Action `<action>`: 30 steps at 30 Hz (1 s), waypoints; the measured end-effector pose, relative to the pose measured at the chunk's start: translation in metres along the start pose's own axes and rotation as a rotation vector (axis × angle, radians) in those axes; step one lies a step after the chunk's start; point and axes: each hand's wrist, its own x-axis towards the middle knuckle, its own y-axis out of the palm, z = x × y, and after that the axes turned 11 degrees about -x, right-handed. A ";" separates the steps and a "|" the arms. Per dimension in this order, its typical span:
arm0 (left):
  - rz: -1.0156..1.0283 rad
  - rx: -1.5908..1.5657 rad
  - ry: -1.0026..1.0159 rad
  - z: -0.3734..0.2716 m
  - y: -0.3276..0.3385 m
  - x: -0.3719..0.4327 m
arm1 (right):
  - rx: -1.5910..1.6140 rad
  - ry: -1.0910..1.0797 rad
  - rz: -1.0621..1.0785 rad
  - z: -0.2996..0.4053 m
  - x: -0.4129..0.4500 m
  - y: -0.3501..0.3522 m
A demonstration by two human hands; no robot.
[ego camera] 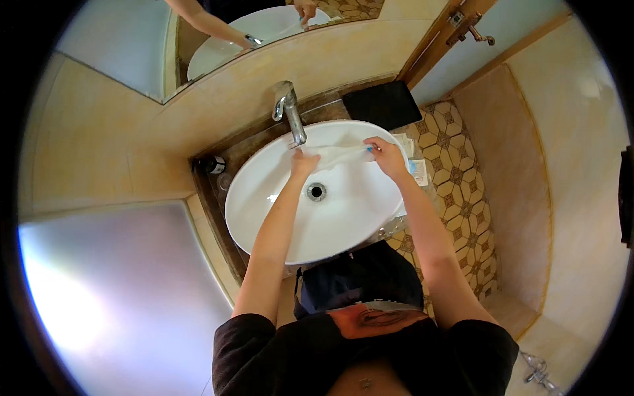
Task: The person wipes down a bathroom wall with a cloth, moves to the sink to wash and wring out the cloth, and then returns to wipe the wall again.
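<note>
A thin, whitish, partly see-through cloth or film (339,156) is stretched between my two hands over the white oval washbasin (356,213). My left hand (304,163) grips its left end, just below the spout of the chrome faucet (296,126). Between the thumb and fingers of my right hand (388,156) is the other end, near the basin's right rim. A small bright blue bit (369,149) shows at those fingertips; what it belongs to is unclear. The metal drain (316,191) lies open below the sheet.
A black flat tray or mat (383,105) lies behind the basin at right. Small printed packets (420,173) sit beside the right rim. A dark bottle (215,165) and a clear glass (224,181) stand at left. A mirror (277,24) hangs above the faucet.
</note>
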 end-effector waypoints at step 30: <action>0.029 0.451 0.844 -0.019 -0.126 -0.194 | -0.217 -1.175 0.423 0.134 -0.039 0.062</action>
